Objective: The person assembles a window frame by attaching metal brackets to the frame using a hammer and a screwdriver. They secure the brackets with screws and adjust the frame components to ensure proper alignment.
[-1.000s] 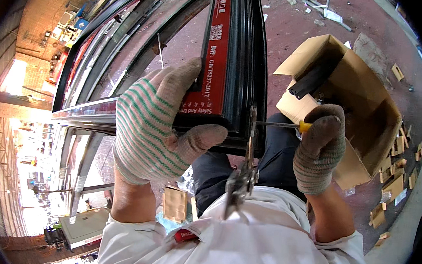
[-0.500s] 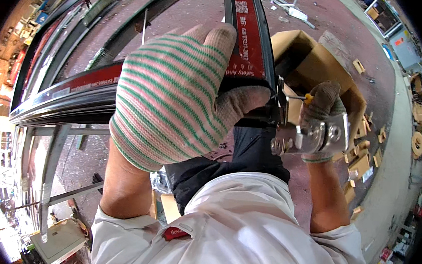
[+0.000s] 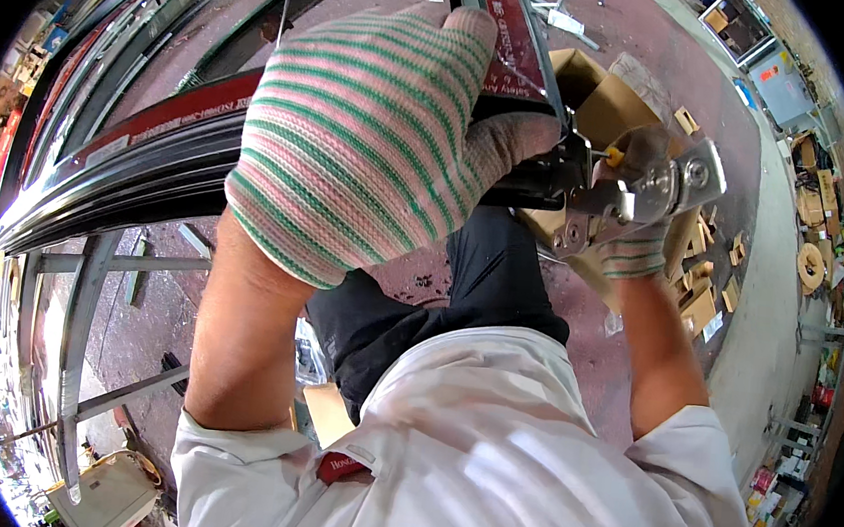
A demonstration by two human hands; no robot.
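Head view shows two gloved hands close together at the upper middle of the frame. One left hand (image 3: 373, 139), in a knit glove with green and pink stripes, is closed around the dark frame profile (image 3: 148, 179), gripping it at the corner where one long bar coming from the left edge meets a second bar that goes up to the top edge. A red label strip (image 3: 508, 30) lies along this second bar. One right hand (image 3: 638, 207), also in a striped glove, is closed on one metal hand tool (image 3: 649, 188) with shiny plates and round rivets; its nose touches the frame corner just beside the left thumb. Something small and yellow shows at the tool, but I cannot tell what it is.

Behind the hands, in the upper right, stands one open cardboard box (image 3: 597, 98) on the reddish floor (image 3: 662, 44), very near the tool. Several small cardboard pieces (image 3: 704, 308) lie scattered at the right. More dark curved frames (image 3: 131, 27) are stacked in the upper left, so room there is tight. Between the arms, below the corner, the space is free down to the dark trousers (image 3: 480, 289) and white shirt (image 3: 546, 455).
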